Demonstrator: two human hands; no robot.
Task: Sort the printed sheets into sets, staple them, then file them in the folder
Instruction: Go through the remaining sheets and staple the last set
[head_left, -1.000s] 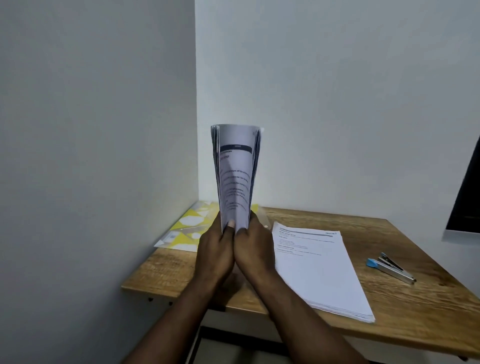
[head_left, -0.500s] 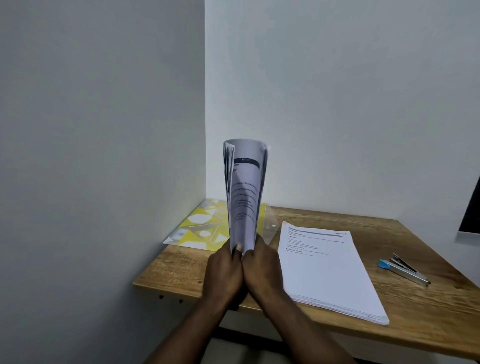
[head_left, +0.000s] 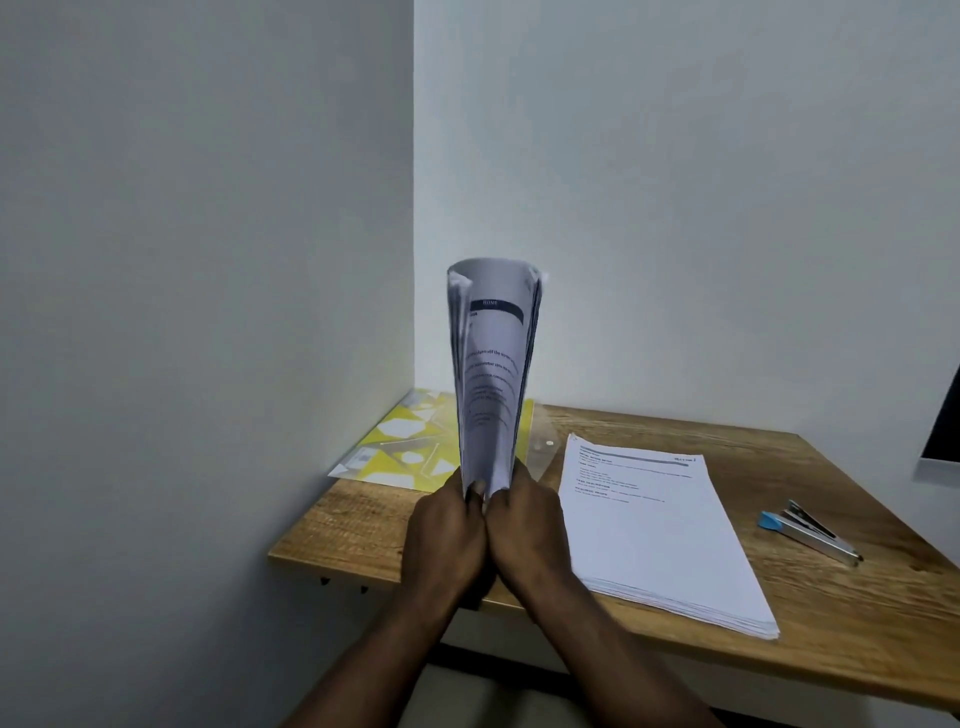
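Note:
I hold a thick bundle of printed sheets (head_left: 491, 374) upright above the table, bowed into a curve with its printed face toward me. My left hand (head_left: 449, 535) and my right hand (head_left: 524, 525) press together at its bottom edge, both shut on it. A flat stack of printed sheets (head_left: 654, 535) lies on the wooden table (head_left: 857, 613) to the right of my hands. A yellow patterned folder (head_left: 410, 447) with a clear flap lies at the table's far left corner, partly hidden by the bundle. A blue and silver stapler (head_left: 808, 530) rests further right.
White walls meet in a corner just behind the folder. The table's left edge (head_left: 291, 540) is close to my left hand. A dark screen edge (head_left: 943, 415) shows at the far right.
The bundle and both hands sit lower in view and a little to the right, with more of the table's right side showing. My grip on the bundle is unchanged.

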